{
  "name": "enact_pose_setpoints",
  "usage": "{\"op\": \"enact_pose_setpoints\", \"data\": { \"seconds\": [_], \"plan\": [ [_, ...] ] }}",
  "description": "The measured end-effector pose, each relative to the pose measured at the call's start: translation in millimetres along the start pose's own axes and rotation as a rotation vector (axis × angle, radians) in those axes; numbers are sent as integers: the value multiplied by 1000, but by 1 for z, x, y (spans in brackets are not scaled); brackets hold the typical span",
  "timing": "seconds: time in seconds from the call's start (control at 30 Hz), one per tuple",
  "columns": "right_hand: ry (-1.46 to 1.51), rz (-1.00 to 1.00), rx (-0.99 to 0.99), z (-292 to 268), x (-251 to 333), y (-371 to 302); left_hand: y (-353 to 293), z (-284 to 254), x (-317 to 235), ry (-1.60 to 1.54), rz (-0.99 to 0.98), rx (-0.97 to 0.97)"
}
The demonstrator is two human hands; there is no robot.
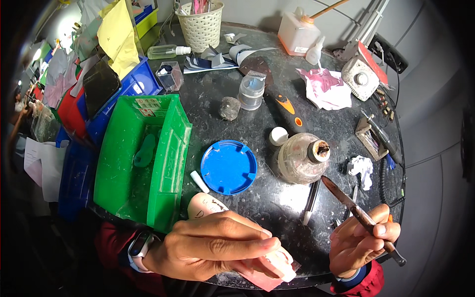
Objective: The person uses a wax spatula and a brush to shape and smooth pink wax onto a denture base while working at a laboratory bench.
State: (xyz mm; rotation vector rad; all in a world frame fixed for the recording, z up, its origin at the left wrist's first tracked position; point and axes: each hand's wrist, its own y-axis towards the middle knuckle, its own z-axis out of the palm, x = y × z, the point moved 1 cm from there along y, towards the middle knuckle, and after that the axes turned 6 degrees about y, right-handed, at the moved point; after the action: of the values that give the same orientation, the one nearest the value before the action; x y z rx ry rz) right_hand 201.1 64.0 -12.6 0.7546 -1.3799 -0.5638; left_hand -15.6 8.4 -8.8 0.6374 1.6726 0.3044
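Observation:
My left hand (217, 245) is closed around a small pink-and-white piece (279, 265) that looks like a dental cast, largely covered by my fingers. Under it, at the table's front edge, lies a flat pink sheet (264, 282). In my right hand (363, 242) is a wax knife (366, 220) with a dark handle, its brown-stained blade pointing up and left. The blade tip is close to a round glass spirit lamp (300, 161) with a charred neck; I cannot make out a flame. Behind my left hand rests a pale pink block (202, 204) with dark handwriting.
A green bin (170, 163) stands left, beside a blue lid (228, 167) and a white cylinder (199, 181). Farther back are a clear jar (251, 92), a grey lump (229, 108) and a white basket (200, 27). A handpiece (383, 133) and crumpled paper (361, 172) lie right.

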Motion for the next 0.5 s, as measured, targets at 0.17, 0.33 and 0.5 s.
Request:
{"op": "enact_pose_setpoints", "data": {
  "seconds": [0.17,0.33,0.5],
  "plan": [
    [2,73,47,2,4,-4,-4,-1,0,-47,-43,-13],
    [-95,55,125,1,6,-4,-5,-3,1,-87,-114,-3],
    [-43,160,351,0,14,-4,-3,-1,1,-159,-138,-22]
  ]
}}
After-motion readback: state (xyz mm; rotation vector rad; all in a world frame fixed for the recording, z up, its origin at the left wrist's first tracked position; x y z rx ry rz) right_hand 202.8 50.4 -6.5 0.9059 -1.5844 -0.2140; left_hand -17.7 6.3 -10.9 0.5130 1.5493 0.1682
